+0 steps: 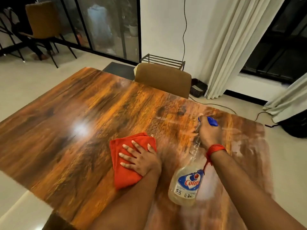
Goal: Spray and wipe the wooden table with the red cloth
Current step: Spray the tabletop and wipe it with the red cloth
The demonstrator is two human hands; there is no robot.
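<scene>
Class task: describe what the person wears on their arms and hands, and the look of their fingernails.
Both forearms are bare, with no sleeves in view. The right hand has a red thread band wound around its wrist, one loose strand trailing. The left hand wears nothing visible; its fingernails are long and pale.

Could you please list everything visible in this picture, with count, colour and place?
wooden table: one, orange-brown, fills the middle
red cloth: one, folded, flat on the table, near centre
spray bottle: one, clear with blue trigger head, above the table's right part
chairs: two, brown; one at the table's far edge, one far left
curtains: white, right
rack: one, dark metal, behind the near chair
cables: dark, wall and floor
left hand: flat on the cloth
right hand: grips the bottle's neck; red thread at the wrist
</scene>
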